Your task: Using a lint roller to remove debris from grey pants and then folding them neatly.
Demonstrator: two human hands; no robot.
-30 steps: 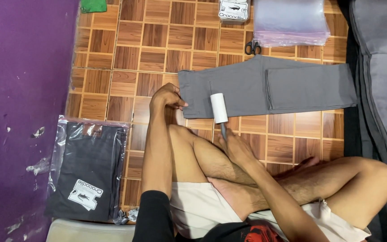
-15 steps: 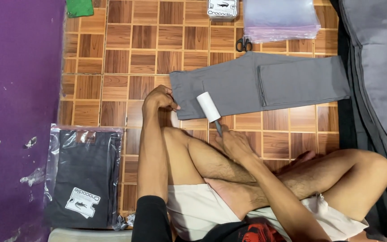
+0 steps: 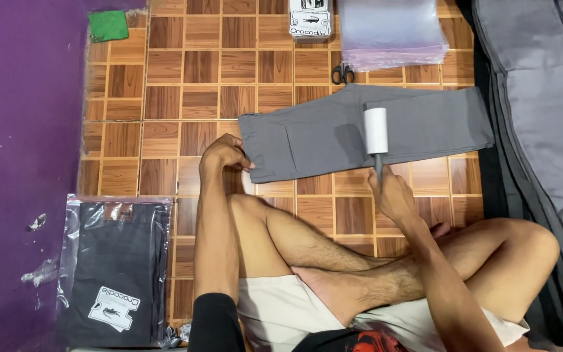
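A purple wall [image 3: 14, 163] borders the brown wooden parquet floor [image 3: 184, 85]; a clear bag of dark folded clothing [image 3: 115, 270] lies near it. The left hand [image 3: 224, 155] presses its fingers on the end of the folded grey trousers [image 3: 307, 140], spread flat on the floor. The right hand [image 3: 392, 195] grips the white lint roller [image 3: 376, 130], which rests on the trousers. Black scissors [image 3: 342, 73] and a stack of clear plastic bags [image 3: 389, 32] lie beyond.

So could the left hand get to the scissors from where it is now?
Probably yes. The left hand pins the grey trousers' near corner, and only bare wooden floor and the flat trousers lie between it and the scissors. It would need a forward lean and letting go.
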